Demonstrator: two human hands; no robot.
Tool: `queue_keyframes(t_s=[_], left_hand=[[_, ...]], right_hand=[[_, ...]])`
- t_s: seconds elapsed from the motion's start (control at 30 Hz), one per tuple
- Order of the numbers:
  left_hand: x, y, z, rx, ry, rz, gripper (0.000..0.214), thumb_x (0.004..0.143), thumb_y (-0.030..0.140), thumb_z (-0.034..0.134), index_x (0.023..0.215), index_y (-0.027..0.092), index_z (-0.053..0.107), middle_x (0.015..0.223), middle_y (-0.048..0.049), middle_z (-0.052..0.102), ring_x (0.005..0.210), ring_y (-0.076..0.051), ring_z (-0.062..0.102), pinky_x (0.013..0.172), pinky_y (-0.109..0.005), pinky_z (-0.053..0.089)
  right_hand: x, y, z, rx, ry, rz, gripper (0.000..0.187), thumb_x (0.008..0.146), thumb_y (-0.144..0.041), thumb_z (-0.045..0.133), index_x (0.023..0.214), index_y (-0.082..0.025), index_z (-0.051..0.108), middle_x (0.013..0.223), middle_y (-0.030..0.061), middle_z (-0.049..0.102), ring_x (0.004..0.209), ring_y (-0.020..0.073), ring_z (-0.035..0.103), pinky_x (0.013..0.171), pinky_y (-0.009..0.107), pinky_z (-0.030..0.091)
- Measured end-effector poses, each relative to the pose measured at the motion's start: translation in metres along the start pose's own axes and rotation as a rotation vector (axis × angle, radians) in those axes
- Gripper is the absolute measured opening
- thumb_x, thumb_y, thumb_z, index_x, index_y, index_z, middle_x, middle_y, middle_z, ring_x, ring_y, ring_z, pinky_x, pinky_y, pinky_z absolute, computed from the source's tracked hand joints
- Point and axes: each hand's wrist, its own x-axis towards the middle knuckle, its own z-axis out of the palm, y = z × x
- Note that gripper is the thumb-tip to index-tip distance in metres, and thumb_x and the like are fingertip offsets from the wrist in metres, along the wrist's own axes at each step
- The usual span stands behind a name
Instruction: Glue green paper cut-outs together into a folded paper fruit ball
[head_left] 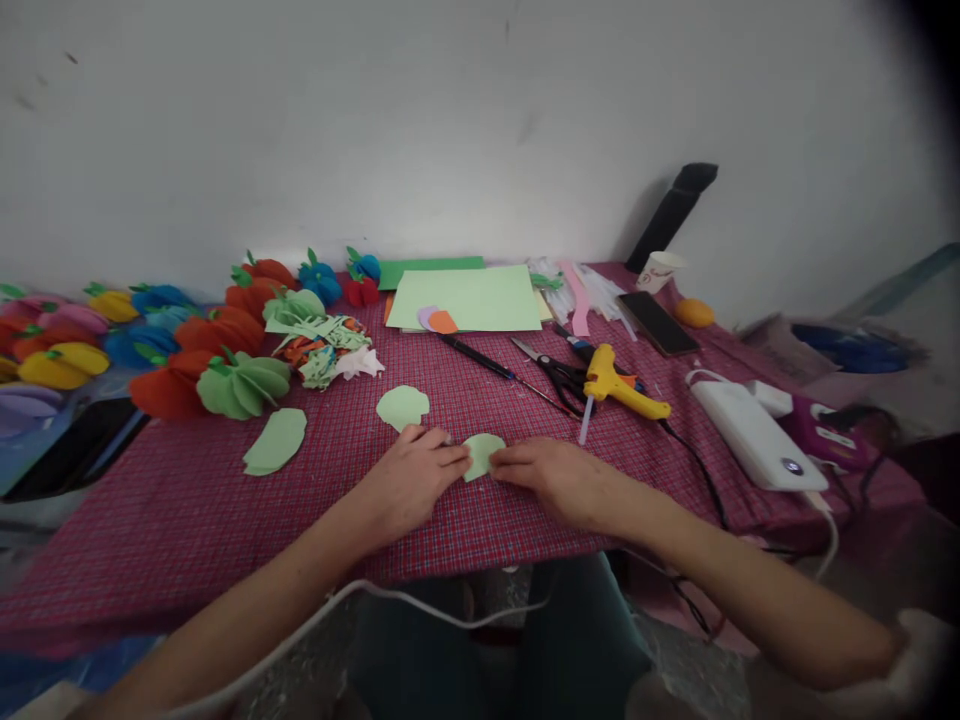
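Note:
My left hand (416, 477) and my right hand (546, 475) rest on the red checked tablecloth (315, 500), fingertips pinching a small light green paper cutout (481, 453) from either side. Both hands are closed on it and press it against the cloth. Another light green cutout (403, 406) lies just beyond my left hand. A stack of similar green cutouts (276, 441) lies further left.
Folded paper fruits (225, 375) in several colours crowd the left. Paper scraps (324, 350), green sheets (469, 297), a pen (476, 356), scissors (556, 371), a yellow glue gun (619, 385), a phone (658, 322), a paper cup (660, 270) and a white power bank (754, 436) lie behind and right.

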Motion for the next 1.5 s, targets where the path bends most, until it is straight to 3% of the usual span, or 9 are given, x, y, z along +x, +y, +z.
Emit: queue_keyframes(t_s=[0.17,0.37,0.5,0.7,0.9,1.23,1.5], left_hand=[[0.005,0.014,-0.009,-0.050,0.108,-0.073,0.037,0.084,0.017,0.042,0.119,0.020,0.051,0.123,-0.0036,0.057,0.109,-0.023,0.043,0.089,-0.041,0.026],[0.003,0.029,0.001,-0.054,0.152,-0.177,0.050,0.089,0.048,0.032,0.127,0.018,0.045,0.127,-0.0076,0.054,0.121,-0.027,0.038,0.098,-0.047,0.021],[-0.001,0.031,0.009,-0.043,0.118,-0.174,0.057,0.087,0.055,0.030,0.129,0.019,0.042,0.133,-0.0066,0.049,0.124,-0.027,0.036,0.100,-0.047,0.018],[-0.007,0.030,0.007,-0.055,0.067,-0.173,0.063,0.085,0.060,0.027,0.132,0.019,0.039,0.135,-0.0063,0.046,0.126,-0.029,0.032,0.101,-0.048,0.015],[-0.011,0.029,0.004,-0.064,0.030,-0.144,0.074,0.078,0.070,0.027,0.134,0.023,0.037,0.138,-0.0067,0.042,0.129,-0.033,0.027,0.102,-0.052,0.012],[-0.015,0.019,-0.007,-0.121,-0.073,-0.111,0.067,0.079,0.069,0.027,0.134,0.031,0.034,0.141,-0.0041,0.037,0.128,-0.034,0.028,0.100,-0.054,0.015],[-0.006,0.018,-0.001,-0.108,-0.038,-0.122,0.074,0.079,0.069,0.026,0.139,0.025,0.027,0.144,-0.0055,0.032,0.133,-0.033,0.019,0.104,-0.053,0.010]], right_hand=[[-0.003,0.006,-0.006,-0.074,0.211,0.083,0.037,0.083,-0.009,0.044,0.116,-0.017,0.058,0.120,0.0076,0.060,0.124,0.0217,0.040,0.103,0.043,0.032],[0.003,-0.001,0.011,-0.125,0.139,0.130,0.048,0.089,-0.040,0.043,0.129,-0.014,0.046,0.132,0.0108,0.049,0.134,0.0242,0.022,0.108,0.048,0.021],[0.007,0.000,0.017,-0.148,0.099,0.114,0.046,0.090,-0.039,0.039,0.129,-0.014,0.046,0.132,0.0092,0.049,0.135,0.0230,0.020,0.109,0.047,0.016],[0.000,-0.001,0.015,-0.195,0.065,0.105,0.049,0.091,-0.043,0.035,0.131,-0.015,0.043,0.135,0.0065,0.046,0.135,0.0251,0.015,0.109,0.050,0.008],[-0.014,-0.006,0.019,-0.176,0.028,0.104,0.062,0.089,-0.055,0.030,0.137,-0.017,0.032,0.141,0.0066,0.038,0.136,0.0262,0.014,0.108,0.053,0.007],[-0.018,-0.012,0.005,-0.144,0.043,0.130,0.056,0.089,-0.055,0.031,0.130,-0.020,0.044,0.136,0.0065,0.046,0.135,0.0263,0.018,0.107,0.054,0.009],[-0.007,-0.010,0.009,-0.137,0.053,0.140,0.058,0.089,-0.054,0.029,0.134,-0.018,0.040,0.138,0.0065,0.043,0.135,0.0244,0.017,0.108,0.052,0.007]])
